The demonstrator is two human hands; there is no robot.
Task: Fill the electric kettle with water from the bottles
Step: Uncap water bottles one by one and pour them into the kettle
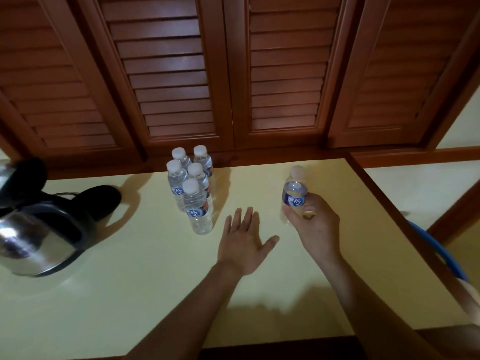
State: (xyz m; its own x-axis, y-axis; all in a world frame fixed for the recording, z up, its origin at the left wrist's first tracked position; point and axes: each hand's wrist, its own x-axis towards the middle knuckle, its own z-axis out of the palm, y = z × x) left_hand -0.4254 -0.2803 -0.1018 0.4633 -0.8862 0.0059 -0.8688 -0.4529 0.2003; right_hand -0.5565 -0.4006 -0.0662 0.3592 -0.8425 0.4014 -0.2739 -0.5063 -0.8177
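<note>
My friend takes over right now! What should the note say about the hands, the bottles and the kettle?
Left hand: open, flat over the table, holding nothing.
Right hand: grips one bottle, upright, off to the right.
Five bottles: capped, clustered near the table's back edge.
Kettle: far left, lid looks raised.
Done: one bottle in hand. Whether the kettle holds water can't be seen.
Left: uncap, pour, then likely the other bottles.

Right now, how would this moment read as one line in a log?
right hand: grips one bottle | left hand: open over table | five capped bottles: standing clustered | kettle: lid open, left
</note>
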